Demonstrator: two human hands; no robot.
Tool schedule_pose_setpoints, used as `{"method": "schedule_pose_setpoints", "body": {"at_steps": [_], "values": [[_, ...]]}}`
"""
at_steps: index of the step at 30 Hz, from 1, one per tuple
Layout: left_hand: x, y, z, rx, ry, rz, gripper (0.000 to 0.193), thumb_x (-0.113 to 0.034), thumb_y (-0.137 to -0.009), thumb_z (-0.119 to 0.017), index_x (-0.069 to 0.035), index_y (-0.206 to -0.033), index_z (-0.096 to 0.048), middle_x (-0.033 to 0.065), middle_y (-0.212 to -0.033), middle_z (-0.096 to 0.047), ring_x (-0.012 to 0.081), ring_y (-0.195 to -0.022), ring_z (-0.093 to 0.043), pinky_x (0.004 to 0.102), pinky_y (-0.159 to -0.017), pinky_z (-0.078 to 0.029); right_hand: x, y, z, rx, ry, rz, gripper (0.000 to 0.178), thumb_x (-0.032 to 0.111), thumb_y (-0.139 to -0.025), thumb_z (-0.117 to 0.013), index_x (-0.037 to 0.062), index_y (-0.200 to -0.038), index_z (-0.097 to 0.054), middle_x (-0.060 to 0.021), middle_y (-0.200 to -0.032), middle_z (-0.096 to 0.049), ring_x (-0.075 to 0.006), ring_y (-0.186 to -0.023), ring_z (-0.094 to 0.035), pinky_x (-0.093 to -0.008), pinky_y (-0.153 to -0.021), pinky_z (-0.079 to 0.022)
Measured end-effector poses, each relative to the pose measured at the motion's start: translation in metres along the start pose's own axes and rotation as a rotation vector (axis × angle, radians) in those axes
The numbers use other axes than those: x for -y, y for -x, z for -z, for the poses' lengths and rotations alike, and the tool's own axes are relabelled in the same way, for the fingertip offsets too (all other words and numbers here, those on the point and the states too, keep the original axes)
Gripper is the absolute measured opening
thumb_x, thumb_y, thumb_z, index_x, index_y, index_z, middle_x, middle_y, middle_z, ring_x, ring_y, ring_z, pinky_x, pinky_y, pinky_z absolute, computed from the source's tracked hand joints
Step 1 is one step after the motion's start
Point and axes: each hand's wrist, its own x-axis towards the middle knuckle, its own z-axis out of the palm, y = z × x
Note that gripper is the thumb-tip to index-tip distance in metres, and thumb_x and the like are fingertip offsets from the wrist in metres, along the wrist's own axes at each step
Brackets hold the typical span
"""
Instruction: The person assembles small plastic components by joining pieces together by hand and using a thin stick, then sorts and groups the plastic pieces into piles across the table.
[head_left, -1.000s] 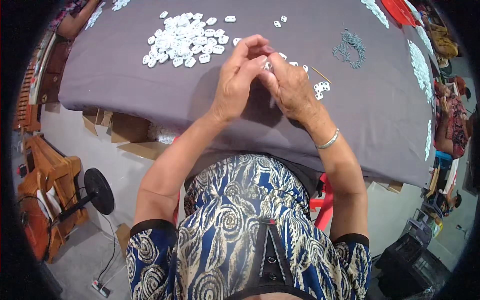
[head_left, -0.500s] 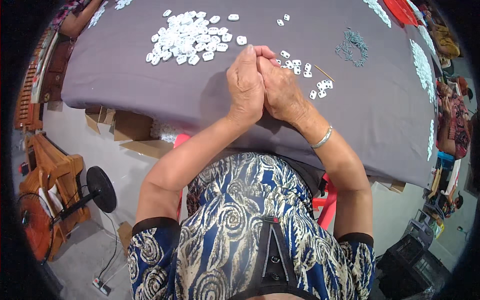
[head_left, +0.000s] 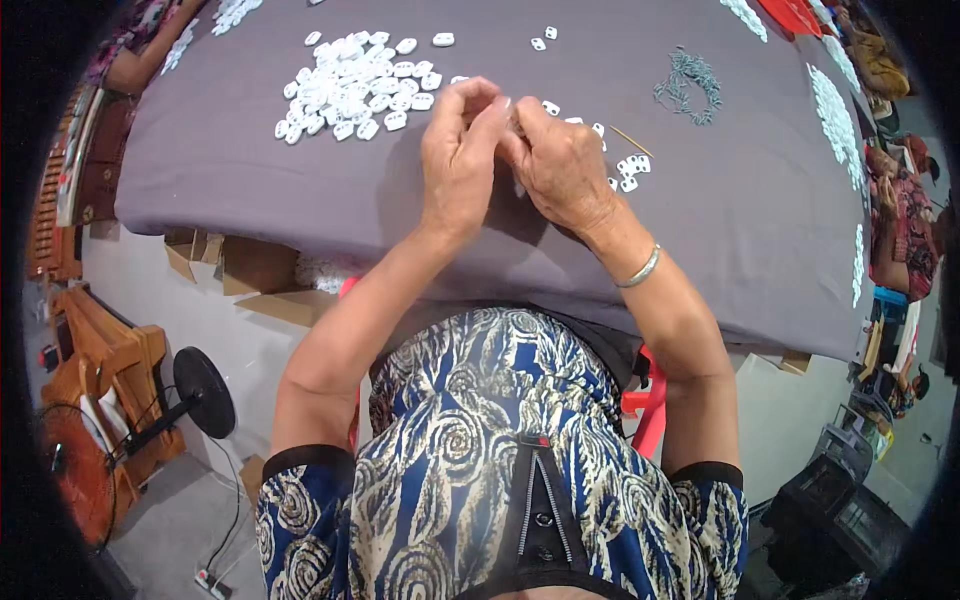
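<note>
Over the grey tablecloth [head_left: 720, 240], my left hand [head_left: 460, 160] and my right hand [head_left: 562, 170] meet at the fingertips. Both are closed in a pinch, thumbs against curled fingers. Whatever they hold is hidden between the fingers. Beyond my left hand lies a heap of white oval plastic pieces [head_left: 350, 85] with dark slots. Smaller white pieces with dark holes [head_left: 630, 168] lie beside my right hand, some partly covered by it. A thin wooden stick [head_left: 632, 141] rests just past them. Farther right is a loose ring of small grey-green pieces [head_left: 690, 85].
Two small white pieces [head_left: 543, 39] lie farther back. More white piles [head_left: 835, 120] line the right side, near a red tray [head_left: 793, 15]. Another person's arm [head_left: 150, 65] reaches in at the far left. A black fan [head_left: 203, 392] and cardboard box [head_left: 265, 268] stand below the table.
My hands have gone from being clasped palm to palm to parting at the palms, with only the fingertips together. The view has shifted slightly.
</note>
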Motion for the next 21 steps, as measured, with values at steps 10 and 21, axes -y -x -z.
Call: {"method": "schedule_pose_setpoints", "body": {"at_steps": [10,21], "values": [[-0.002,-0.001,0.012,0.22,-0.189,0.05,0.011,-0.009,-0.09,-0.063,-0.001,-0.096,-0.059,-0.0003,-0.081,-0.06,0.0056,-0.071,-0.055,0.0219,-0.064,-0.046,-0.01,-0.007,0.012,0.061,0.059,0.062,0.029,0.031,-0.089,-0.066,0.0068,-0.082,-0.052,-0.0118,-0.056,-0.058,-0.0328,-0.051,-0.061,-0.0423,-0.045,-0.047],[-0.009,-0.043,0.054,0.018,-0.41,-0.155,0.012,-0.01,-0.094,-0.061,-0.001,-0.1,-0.063,-0.0008,-0.09,-0.062,0.0049,-0.08,-0.056,0.0216,-0.07,-0.045,-0.021,-0.019,0.022,0.144,0.205,0.111,0.03,0.024,-0.078,-0.073,0.0126,-0.103,-0.062,-0.0057,-0.101,-0.058,-0.025,-0.098,-0.054,-0.0398,-0.081,-0.043]]}}
